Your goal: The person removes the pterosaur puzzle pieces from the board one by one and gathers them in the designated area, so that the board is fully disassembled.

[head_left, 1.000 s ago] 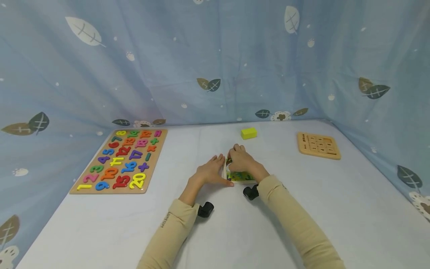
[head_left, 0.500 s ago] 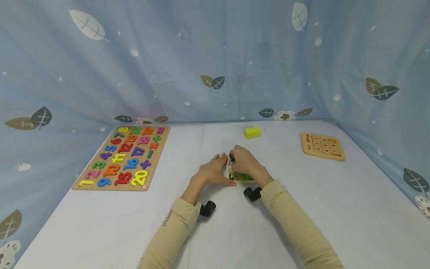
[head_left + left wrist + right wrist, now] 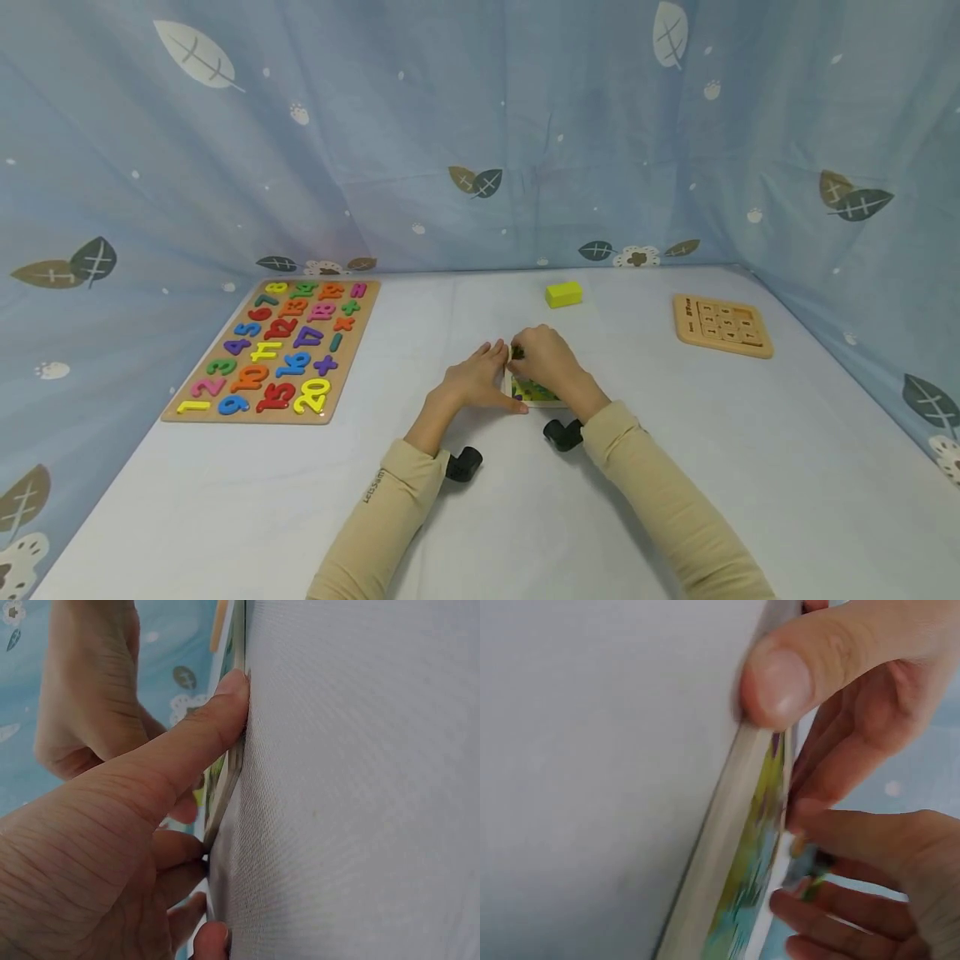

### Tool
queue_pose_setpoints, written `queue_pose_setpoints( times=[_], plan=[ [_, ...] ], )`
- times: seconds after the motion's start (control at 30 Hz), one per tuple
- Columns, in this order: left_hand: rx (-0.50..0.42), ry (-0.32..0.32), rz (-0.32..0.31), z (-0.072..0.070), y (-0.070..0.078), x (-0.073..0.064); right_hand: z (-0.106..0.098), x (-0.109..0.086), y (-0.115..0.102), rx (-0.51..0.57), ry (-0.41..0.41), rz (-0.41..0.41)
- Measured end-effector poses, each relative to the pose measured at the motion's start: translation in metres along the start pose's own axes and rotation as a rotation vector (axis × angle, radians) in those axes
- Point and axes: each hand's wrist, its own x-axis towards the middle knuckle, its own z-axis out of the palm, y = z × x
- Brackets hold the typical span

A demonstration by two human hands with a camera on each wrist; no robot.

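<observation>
Number board: on the left of the frame we see it [image 3: 343, 360] lying flat, bright numerals and signs in rows.
Left hand: reaching up from the lower centre, we see it [image 3: 474, 382] spread, palm down, fingers extended against the puzzle's left edge, thumb stretched out at its near corner.
Puzzle: just right of and below the frame's centre we see it [image 3: 536, 393], flat, partly hidden by the hands.
Right hand: its forearm slants in from the lower right; we see the hand [image 3: 545, 358] bent over the puzzle, fingers curled, pinching a small piece [image 3: 804, 871] near the left edge.
Block: right of centre, beyond the hands, we see it [image 3: 563, 294], yellow.
Tile board: we see it [image 3: 723, 345] at the right.
</observation>
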Motion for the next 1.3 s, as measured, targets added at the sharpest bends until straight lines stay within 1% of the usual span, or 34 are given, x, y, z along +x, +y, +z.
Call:
queue_pose_setpoints(
  times=[0.23, 0.47, 0.63, 0.8, 0.87, 1.07, 1.3],
  plan=[
    [0.016, -0.001, 0.0, 0.0, 0.0, 0.002, -0.009, -0.002, 0.004, 0.005, 0.017, 0.014],
    [0.013, -0.006, -0.013, 0.001, 0.002, 0.002, -0.019, -0.007, 0.016, 0.029, -0.005, 0.097],
    [0.006, 0.007, -0.011, 0.0, 0.002, 0.001, -0.024, -0.012, 0.027, -0.012, -0.011, 0.108],
    [0.008, 0.005, -0.014, 0.0, 0.002, 0.001, -0.028, -0.019, 0.038, -0.004, -0.026, 0.159],
    [0.011, 0.002, -0.016, 0.001, 0.002, 0.002, -0.028, -0.023, 0.045, 0.01, -0.018, 0.169],
    [0.013, 0.001, -0.024, 0.001, 0.002, 0.002, -0.034, -0.034, 0.062, 0.018, 0.033, 0.156],
    [0.005, 0.003, -0.026, 0.0, 0.003, 0.001, -0.039, -0.041, 0.076, 0.013, 0.041, 0.179]
  ],
)
